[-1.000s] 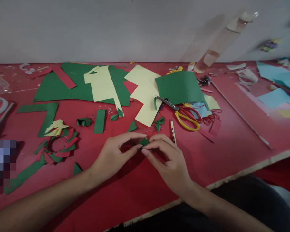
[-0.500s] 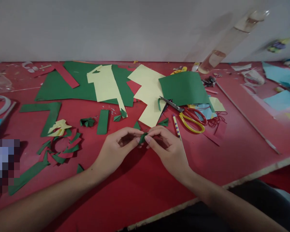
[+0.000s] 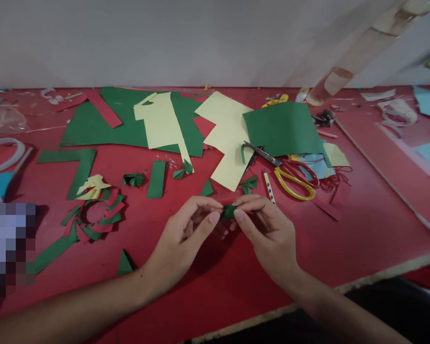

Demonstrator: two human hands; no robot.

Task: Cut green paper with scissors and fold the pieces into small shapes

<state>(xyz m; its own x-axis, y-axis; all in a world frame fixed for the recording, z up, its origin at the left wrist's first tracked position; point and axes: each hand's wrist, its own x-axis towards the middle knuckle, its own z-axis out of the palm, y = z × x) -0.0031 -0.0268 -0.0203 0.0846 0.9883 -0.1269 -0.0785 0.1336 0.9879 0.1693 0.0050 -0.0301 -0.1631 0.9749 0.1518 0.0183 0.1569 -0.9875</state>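
Note:
A small folded piece of green paper [image 3: 229, 212] is pinched between my two hands, just above the red table [image 3: 215, 296]. My left hand [image 3: 188, 234] grips its left end between thumb and fingers. On its right end, the thumb and fingers of my right hand [image 3: 268, 234] are closed. Behind my hands lie small folded green pieces [image 3: 250, 184] and a green triangle [image 3: 207, 188]. A spotted pen [image 3: 268, 186] lies beyond my right hand. Scissors [image 3: 294, 181] with one yellow and one red handle rest further right, their blades over cream paper [image 3: 229, 138].
To the left lies a red-and-green folded paper ring [image 3: 93, 222] with a yellow folded piece [image 3: 94, 187]. Large green sheets [image 3: 103, 124] spread along the back. A tall clear bottle [image 3: 347, 67] leans at the back right. A blurred pixelated patch covers the left edge.
Both hands and the folded green paper have shifted slightly right and lower in view. The paper piece shows more between my fingertips. The camera view has turned a little.

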